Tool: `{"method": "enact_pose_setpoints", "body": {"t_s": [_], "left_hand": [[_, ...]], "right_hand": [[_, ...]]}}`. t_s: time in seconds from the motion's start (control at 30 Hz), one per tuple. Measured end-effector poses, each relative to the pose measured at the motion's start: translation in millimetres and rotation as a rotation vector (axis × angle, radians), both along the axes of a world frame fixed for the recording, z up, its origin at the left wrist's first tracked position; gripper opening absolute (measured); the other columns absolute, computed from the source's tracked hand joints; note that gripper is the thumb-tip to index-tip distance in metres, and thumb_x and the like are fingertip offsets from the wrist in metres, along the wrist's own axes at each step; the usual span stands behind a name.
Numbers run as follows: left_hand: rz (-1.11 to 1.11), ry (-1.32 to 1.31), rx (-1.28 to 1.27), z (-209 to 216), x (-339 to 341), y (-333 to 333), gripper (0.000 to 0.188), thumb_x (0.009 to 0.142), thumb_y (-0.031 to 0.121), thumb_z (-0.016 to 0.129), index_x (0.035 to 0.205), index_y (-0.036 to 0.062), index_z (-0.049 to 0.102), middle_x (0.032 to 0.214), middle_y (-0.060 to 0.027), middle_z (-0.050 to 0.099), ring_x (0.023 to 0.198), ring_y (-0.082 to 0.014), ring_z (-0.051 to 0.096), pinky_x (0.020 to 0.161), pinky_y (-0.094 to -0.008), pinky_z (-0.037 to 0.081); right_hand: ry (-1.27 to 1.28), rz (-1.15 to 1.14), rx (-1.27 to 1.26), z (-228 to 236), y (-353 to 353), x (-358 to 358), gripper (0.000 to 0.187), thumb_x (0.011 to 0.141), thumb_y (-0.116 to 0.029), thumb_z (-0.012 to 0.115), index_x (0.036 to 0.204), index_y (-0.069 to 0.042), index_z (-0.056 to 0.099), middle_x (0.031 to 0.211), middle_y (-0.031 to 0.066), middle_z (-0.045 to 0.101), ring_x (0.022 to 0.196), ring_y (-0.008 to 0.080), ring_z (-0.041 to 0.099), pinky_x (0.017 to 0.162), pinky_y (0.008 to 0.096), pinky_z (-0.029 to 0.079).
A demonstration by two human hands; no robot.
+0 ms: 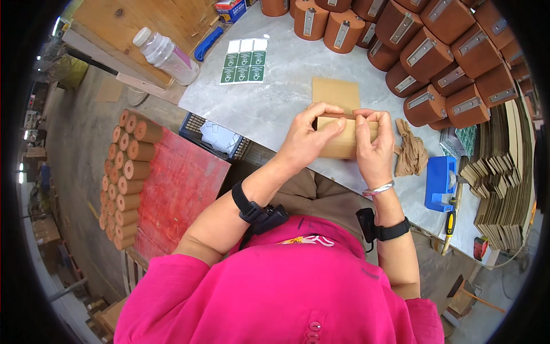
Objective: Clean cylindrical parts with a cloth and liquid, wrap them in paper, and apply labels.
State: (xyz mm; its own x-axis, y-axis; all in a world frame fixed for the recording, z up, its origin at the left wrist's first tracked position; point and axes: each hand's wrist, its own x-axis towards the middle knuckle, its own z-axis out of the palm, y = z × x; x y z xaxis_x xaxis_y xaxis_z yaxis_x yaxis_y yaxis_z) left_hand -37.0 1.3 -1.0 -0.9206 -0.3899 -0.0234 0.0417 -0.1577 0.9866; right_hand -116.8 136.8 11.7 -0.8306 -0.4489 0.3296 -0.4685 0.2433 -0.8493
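Note:
Both hands are closed on a small tan cardboard box [339, 150] above the near edge of the grey marbled table [281, 97]. My left hand [306, 136] grips its left side with the thumb on top. My right hand [376, 140] pinches the right side, thumb also on the upper face. A flat tan cardboard panel [335, 90] extends beyond the box; I cannot tell if it is joined to it. A dark brown edge shows between the fingers, but what lies inside is hidden. Crumpled brown paper [410, 150] sits beside my right hand.
Reddish-brown cylinders with metal strips [421, 54] are piled far right, above flat cardboard stacks [504, 172]. A blue tape dispenser [440, 184] and screwdriver [450, 221] lie right. Green-and-white labels [243, 60] and a plastic bottle [166, 57] are far left. Brown rolls [129, 186] line a red board [177, 189].

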Motion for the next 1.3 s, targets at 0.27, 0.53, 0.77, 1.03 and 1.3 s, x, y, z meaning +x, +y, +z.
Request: {"method": "enact_pose_setpoints", "body": {"t_s": [0.27,0.53,0.77,1.03,1.3], "left_hand": [[0.043,-0.062,0.119,7.7,-4.8,4.6,0.016,0.092,0.014,0.065,0.101,0.0019,0.069,0.091,0.0005,0.062,0.087,-0.0057,0.056,0.077,-0.0223,0.044],[0.067,-0.075,0.111,2.6,-17.9,1.4,0.011,0.091,0.013,0.066,0.092,0.0032,0.071,0.084,0.0013,0.064,0.082,-0.0059,0.056,0.073,-0.0235,0.046],[0.166,-0.111,0.033,-17.1,-34.8,14.2,0.012,0.08,0.014,0.069,0.084,0.0026,0.07,0.082,-0.0089,0.071,0.077,-0.0141,0.063,0.072,-0.033,0.052],[0.465,-0.131,-0.259,-19.5,-44.1,-1.1,0.031,0.094,0.032,0.056,0.099,0.0031,0.066,0.11,-0.0226,0.058,0.111,-0.0371,0.052,0.096,-0.0425,0.041],[0.315,-0.175,0.223,-6.4,7.7,-2.4,0.061,0.09,0.034,0.068,0.133,-0.0043,0.045,0.125,-0.0202,0.056,0.117,-0.0262,0.055,0.098,-0.0372,0.046]], "right_hand": [[-0.035,-0.03,-0.071,-2.9,-2.3,-3.5,0.008,0.094,-0.005,0.052,0.099,-0.001,0.047,0.092,0.0127,0.063,0.088,0.0212,0.06,0.083,0.0345,0.047],[-0.044,-0.071,0.003,4.5,-6.4,-9.9,0.01,0.094,-0.005,0.052,0.103,-0.001,0.052,0.094,0.0158,0.064,0.089,0.0278,0.061,0.083,0.0368,0.048],[0.618,0.222,0.512,39.5,15.2,22.3,0.048,0.08,-0.018,0.075,0.121,0.001,0.058,0.118,0.0193,0.062,0.112,0.0387,0.056,0.098,0.0463,0.042],[0.608,0.318,0.763,44.3,-9.7,8.9,0.088,0.055,-0.017,0.088,0.129,0.003,0.045,0.13,0.022,0.048,0.118,0.043,0.047,0.099,0.0467,0.04],[0.114,0.492,0.732,41.6,-50.2,-94.5,0.057,0.064,-0.032,0.083,0.1,0.003,0.056,0.086,0.015,0.064,0.079,0.0321,0.063,0.077,0.04,0.05]]}}
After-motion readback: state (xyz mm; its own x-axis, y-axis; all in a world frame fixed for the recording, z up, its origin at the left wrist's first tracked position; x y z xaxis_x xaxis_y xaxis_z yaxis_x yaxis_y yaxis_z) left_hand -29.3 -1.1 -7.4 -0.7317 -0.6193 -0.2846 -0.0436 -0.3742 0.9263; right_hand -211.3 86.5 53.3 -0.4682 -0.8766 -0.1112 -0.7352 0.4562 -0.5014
